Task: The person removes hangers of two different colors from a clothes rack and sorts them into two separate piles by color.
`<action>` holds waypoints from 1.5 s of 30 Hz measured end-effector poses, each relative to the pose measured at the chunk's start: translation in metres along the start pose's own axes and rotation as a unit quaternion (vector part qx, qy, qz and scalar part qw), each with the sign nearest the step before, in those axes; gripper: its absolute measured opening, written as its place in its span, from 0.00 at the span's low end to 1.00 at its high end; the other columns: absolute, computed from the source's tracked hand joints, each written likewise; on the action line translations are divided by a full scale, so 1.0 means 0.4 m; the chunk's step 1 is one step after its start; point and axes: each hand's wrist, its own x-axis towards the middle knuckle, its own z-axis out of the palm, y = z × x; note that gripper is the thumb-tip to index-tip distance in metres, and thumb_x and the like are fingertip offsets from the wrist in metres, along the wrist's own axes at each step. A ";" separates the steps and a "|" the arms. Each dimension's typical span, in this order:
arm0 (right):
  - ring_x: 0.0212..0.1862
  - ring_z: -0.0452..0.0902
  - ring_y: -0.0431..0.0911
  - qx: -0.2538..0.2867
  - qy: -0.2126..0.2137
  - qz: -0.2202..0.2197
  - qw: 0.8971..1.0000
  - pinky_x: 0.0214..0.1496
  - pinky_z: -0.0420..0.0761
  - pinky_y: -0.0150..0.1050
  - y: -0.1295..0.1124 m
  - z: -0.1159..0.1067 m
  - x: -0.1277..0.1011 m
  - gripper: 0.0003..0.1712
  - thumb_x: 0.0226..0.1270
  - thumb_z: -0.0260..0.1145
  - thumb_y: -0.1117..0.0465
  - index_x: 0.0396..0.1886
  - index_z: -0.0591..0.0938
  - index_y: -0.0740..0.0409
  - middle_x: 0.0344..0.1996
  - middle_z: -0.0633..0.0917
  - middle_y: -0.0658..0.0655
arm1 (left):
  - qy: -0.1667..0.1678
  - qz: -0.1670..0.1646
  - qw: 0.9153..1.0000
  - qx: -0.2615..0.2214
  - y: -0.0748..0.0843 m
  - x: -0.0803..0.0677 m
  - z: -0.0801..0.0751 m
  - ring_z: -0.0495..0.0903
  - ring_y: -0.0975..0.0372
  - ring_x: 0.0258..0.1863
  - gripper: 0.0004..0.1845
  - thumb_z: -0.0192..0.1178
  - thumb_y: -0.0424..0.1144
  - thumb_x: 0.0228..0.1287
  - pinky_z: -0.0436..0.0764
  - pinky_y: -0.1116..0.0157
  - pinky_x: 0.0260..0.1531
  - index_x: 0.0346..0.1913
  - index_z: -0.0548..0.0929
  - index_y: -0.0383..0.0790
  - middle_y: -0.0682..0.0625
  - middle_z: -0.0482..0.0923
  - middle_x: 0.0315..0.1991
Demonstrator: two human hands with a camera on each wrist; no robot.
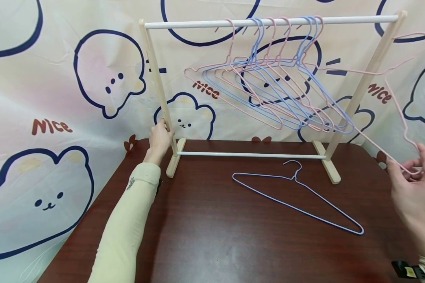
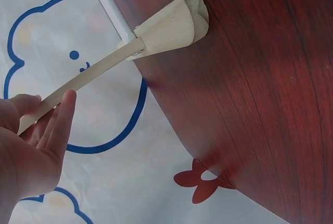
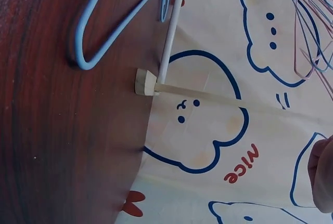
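Note:
My left hand [image 1: 160, 137] grips the left post [image 1: 156, 74] of a small clothes rack, low down; in the left wrist view the thumb and fingers lie on either side of the pale wood. At the right, my right hand [image 1: 416, 188] pinches a pink hanger [image 1: 389, 70] by one lower corner. Its hook points up and right, off the rack, and its far end overlaps the hung hangers in view. Only part of the right hand [image 3: 321, 174] shows in the right wrist view. A blue hanger [image 1: 295, 179] lies flat on the table before the rack.
Several pink and blue hangers [image 1: 255, 61] hang bunched from the white top bar [image 1: 198, 24]. The rack's feet [image 1: 326, 163] stand on the dark wooden table [image 1: 205, 236], near its back edge. Behind hangs a cloth [image 1: 102, 15] printed with bears.

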 end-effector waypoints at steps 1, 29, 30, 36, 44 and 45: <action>0.24 0.61 0.24 0.003 0.001 0.002 1.000 0.27 0.61 0.13 0.001 0.000 -0.001 0.33 0.66 0.65 0.65 0.70 0.72 0.43 0.30 0.68 0.29 | 0.000 -0.001 1.000 0.000 0.000 0.000 0.000 0.85 0.41 0.43 0.15 0.56 0.34 0.70 0.85 0.48 0.39 0.56 0.74 0.33 0.32 0.83 0.47; 0.26 0.59 0.22 -0.053 0.003 0.077 0.996 0.26 0.58 0.13 0.036 -0.038 -0.024 0.33 0.72 0.62 0.59 0.73 0.65 0.37 0.33 0.66 0.26 | 0.002 -0.006 1.000 0.001 -0.003 0.005 0.001 0.84 0.41 0.43 0.13 0.55 0.35 0.69 0.83 0.47 0.42 0.54 0.74 0.34 0.34 0.82 0.47; 0.25 0.60 0.22 -0.043 -0.006 0.078 0.996 0.26 0.59 0.13 0.034 -0.039 -0.028 0.34 0.71 0.63 0.60 0.73 0.66 0.38 0.32 0.66 0.27 | 0.002 -0.007 1.000 0.000 -0.002 0.004 0.001 0.84 0.41 0.44 0.14 0.55 0.35 0.70 0.83 0.47 0.42 0.54 0.74 0.34 0.34 0.82 0.47; 0.18 0.61 0.22 -0.014 -0.060 0.078 0.995 0.20 0.61 0.14 0.029 -0.046 -0.054 0.36 0.66 0.67 0.65 0.73 0.69 0.45 0.31 0.69 0.31 | -0.001 -0.008 1.000 -0.001 0.001 0.005 0.003 0.84 0.41 0.44 0.15 0.55 0.35 0.70 0.83 0.47 0.43 0.56 0.74 0.35 0.34 0.82 0.48; 0.17 0.76 0.23 0.065 -0.097 0.078 0.990 0.16 0.73 0.20 0.032 -0.045 -0.089 0.39 0.63 0.65 0.76 0.72 0.69 0.51 0.28 0.76 0.36 | -0.006 -0.009 1.000 -0.002 0.000 0.004 0.002 0.84 0.41 0.44 0.15 0.55 0.36 0.71 0.84 0.47 0.42 0.57 0.74 0.35 0.34 0.82 0.48; 0.18 0.78 0.24 0.069 -0.101 0.075 0.990 0.17 0.75 0.20 0.032 -0.045 -0.094 0.39 0.63 0.64 0.78 0.72 0.68 0.51 0.29 0.78 0.35 | -0.005 -0.010 1.000 -0.001 -0.001 0.003 0.002 0.84 0.41 0.43 0.15 0.55 0.36 0.71 0.84 0.47 0.42 0.57 0.74 0.35 0.34 0.82 0.48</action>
